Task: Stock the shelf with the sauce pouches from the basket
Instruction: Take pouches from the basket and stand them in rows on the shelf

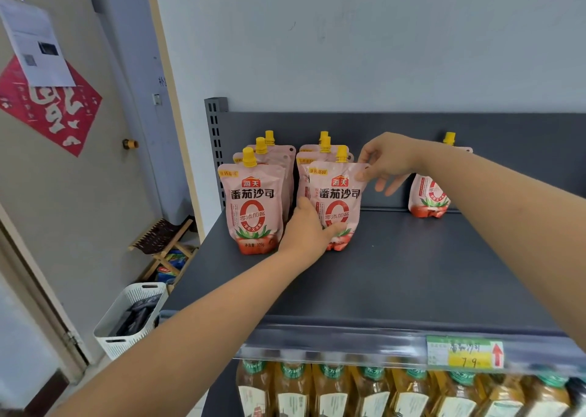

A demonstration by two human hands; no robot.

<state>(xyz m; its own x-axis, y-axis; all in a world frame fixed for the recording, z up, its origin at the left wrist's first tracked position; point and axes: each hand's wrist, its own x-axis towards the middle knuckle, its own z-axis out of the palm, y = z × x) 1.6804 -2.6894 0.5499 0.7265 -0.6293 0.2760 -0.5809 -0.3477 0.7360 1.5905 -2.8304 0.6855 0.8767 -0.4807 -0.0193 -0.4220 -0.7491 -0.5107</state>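
Pink sauce pouches with yellow caps stand in two rows on the dark grey shelf (396, 274). The left row's front pouch (252, 207) stands free. The second row's front pouch (339, 201) is held by both hands. My left hand (306, 229) grips its lower left edge. My right hand (385, 163) pinches its top right corner. One more pouch (428, 196) stands at the back, partly hidden behind my right forearm. The white basket (126, 318) sits on the floor at lower left.
Bottles of amber drink (333, 391) fill the shelf below. A price tag (464, 351) hangs on the shelf's front rail. A folding wooden stool (165, 245) stands beside the shelf. A door with a red paper decoration (47, 105) is at left.
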